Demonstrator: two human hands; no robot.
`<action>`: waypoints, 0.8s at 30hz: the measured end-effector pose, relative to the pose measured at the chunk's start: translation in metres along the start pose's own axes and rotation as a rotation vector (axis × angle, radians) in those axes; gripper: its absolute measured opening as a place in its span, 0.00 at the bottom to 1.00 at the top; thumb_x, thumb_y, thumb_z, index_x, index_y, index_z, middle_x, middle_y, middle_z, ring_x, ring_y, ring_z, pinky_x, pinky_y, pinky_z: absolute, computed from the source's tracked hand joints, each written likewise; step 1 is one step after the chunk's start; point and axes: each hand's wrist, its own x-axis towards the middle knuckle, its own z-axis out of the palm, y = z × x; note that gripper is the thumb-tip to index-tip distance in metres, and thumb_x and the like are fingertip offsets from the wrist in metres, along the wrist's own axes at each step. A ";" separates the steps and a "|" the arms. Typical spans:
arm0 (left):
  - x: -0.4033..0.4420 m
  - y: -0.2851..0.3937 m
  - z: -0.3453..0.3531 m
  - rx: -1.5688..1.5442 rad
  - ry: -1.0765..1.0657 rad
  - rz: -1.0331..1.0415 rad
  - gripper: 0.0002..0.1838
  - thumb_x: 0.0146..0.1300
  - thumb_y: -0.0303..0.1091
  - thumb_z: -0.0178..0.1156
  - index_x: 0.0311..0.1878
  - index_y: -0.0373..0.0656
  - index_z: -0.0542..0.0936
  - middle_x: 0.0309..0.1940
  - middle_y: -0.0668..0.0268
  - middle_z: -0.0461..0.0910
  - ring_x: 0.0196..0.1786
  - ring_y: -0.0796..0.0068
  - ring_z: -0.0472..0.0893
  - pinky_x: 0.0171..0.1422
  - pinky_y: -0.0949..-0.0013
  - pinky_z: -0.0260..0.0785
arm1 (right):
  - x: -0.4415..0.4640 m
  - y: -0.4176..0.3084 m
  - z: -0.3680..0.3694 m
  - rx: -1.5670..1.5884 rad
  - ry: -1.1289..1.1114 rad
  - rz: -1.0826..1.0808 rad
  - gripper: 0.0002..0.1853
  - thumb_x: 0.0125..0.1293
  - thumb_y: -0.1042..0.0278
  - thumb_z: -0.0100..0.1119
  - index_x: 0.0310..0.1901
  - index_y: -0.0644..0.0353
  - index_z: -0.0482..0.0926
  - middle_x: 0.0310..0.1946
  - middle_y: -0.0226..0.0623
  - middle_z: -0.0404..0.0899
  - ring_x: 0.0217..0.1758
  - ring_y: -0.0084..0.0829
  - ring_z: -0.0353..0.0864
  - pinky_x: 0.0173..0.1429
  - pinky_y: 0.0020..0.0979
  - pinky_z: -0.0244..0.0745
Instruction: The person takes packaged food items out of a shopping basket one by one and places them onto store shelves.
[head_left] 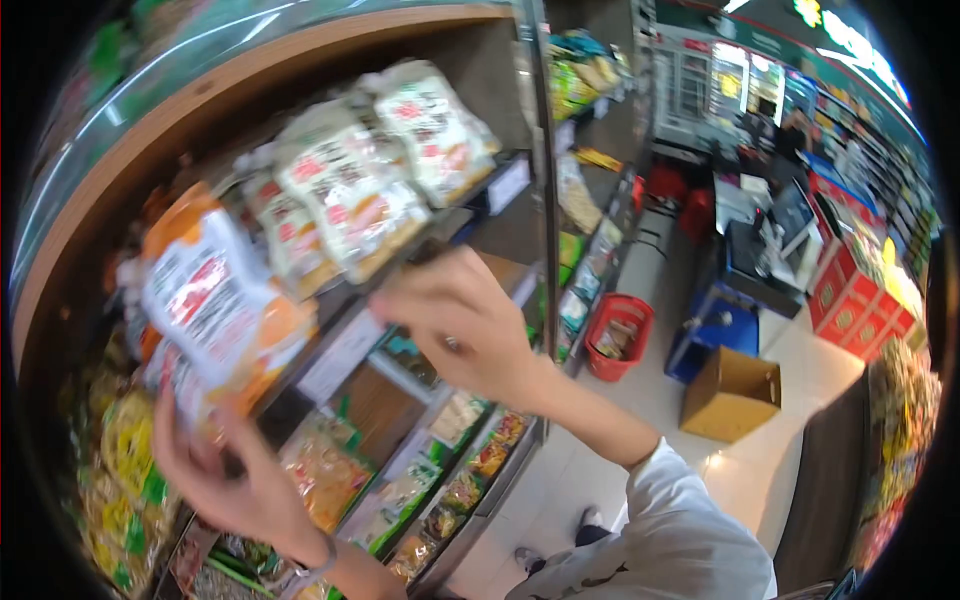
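An orange-and-white bag (205, 290) leans at the front of a wood-framed shelf (205, 88), its lower end at the edge. The left hand (235, 480) is at that lower end, fingers bent; they are blurred, and I cannot tell whether they grip the bag. The right hand (465, 330) is just in front of the shelf edge, near a price label (338, 358), fingers loosely curled; whether they hold anything cannot be told. Between the hands there is an open gap. White bags (345, 190) stand packed close together beside the orange-and-white one, reaching toward a dark post (540, 200), with little side room. Beyond the post, tiled floor (580, 430) gives wider room, bounded by a red basket (610, 371) and an open cardboard box (725, 400).
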 end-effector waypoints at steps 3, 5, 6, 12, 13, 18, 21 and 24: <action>-0.068 -0.003 -0.008 -0.043 0.111 0.137 0.08 0.68 0.23 0.64 0.47 0.32 0.77 0.30 0.64 0.73 0.32 0.72 0.68 0.41 0.67 0.66 | -0.055 -0.026 -0.078 -0.131 -0.006 0.176 0.23 0.52 0.90 0.60 0.46 0.53 0.88 0.38 0.30 0.78 0.38 0.32 0.71 0.41 0.33 0.66; -0.131 0.014 0.005 -0.348 -0.094 0.088 0.03 0.72 0.22 0.58 0.43 0.33 0.76 0.30 0.64 0.73 0.36 0.68 0.73 0.44 0.65 0.66 | -0.101 -0.034 -0.123 -0.153 0.037 0.318 0.24 0.49 0.93 0.60 0.43 0.53 0.88 0.37 0.30 0.78 0.37 0.30 0.71 0.40 0.32 0.65; -0.171 0.030 0.018 -0.339 -0.173 0.072 0.06 0.66 0.24 0.66 0.41 0.35 0.78 0.30 0.63 0.76 0.32 0.68 0.74 0.38 0.64 0.69 | -0.128 -0.039 -0.143 -0.163 0.048 0.421 0.24 0.48 0.94 0.59 0.42 0.53 0.87 0.37 0.30 0.77 0.37 0.30 0.71 0.40 0.32 0.65; -0.340 0.104 0.076 -0.477 -1.270 -0.244 0.09 0.64 0.20 0.62 0.46 0.40 0.83 0.26 0.63 0.72 0.24 0.72 0.71 0.30 0.68 0.65 | -0.290 -0.066 -0.253 -0.241 -0.094 0.988 0.25 0.48 0.95 0.57 0.42 0.53 0.86 0.36 0.30 0.76 0.39 0.33 0.73 0.42 0.33 0.67; -0.364 0.112 0.090 -0.520 -1.371 -0.350 0.11 0.64 0.19 0.62 0.48 0.42 0.83 0.24 0.63 0.69 0.22 0.71 0.71 0.28 0.68 0.65 | -0.306 -0.067 -0.269 -0.248 -0.117 1.063 0.25 0.48 0.95 0.56 0.42 0.53 0.86 0.36 0.30 0.76 0.40 0.33 0.73 0.42 0.33 0.68; -0.436 0.151 0.149 -0.554 -1.532 -0.364 0.10 0.66 0.21 0.61 0.49 0.42 0.83 0.24 0.63 0.68 0.22 0.69 0.69 0.29 0.65 0.66 | -0.338 -0.041 -0.340 -0.319 -0.115 1.270 0.25 0.48 0.97 0.52 0.42 0.57 0.86 0.37 0.35 0.76 0.41 0.33 0.76 0.36 0.30 0.70; -0.460 0.168 0.185 -0.549 -1.582 -0.340 0.10 0.65 0.19 0.60 0.48 0.39 0.83 0.24 0.61 0.67 0.23 0.69 0.67 0.29 0.63 0.62 | -0.339 -0.010 -0.363 -0.318 -0.037 1.322 0.25 0.48 0.97 0.52 0.42 0.58 0.85 0.38 0.35 0.76 0.41 0.33 0.77 0.37 0.30 0.70; -0.470 0.180 0.223 -0.514 -1.638 -0.336 0.10 0.66 0.20 0.59 0.48 0.39 0.83 0.24 0.60 0.67 0.22 0.68 0.68 0.29 0.63 0.63 | -0.357 0.020 -0.374 -0.318 0.005 1.364 0.24 0.50 0.97 0.52 0.42 0.58 0.85 0.39 0.35 0.76 0.40 0.31 0.78 0.37 0.28 0.71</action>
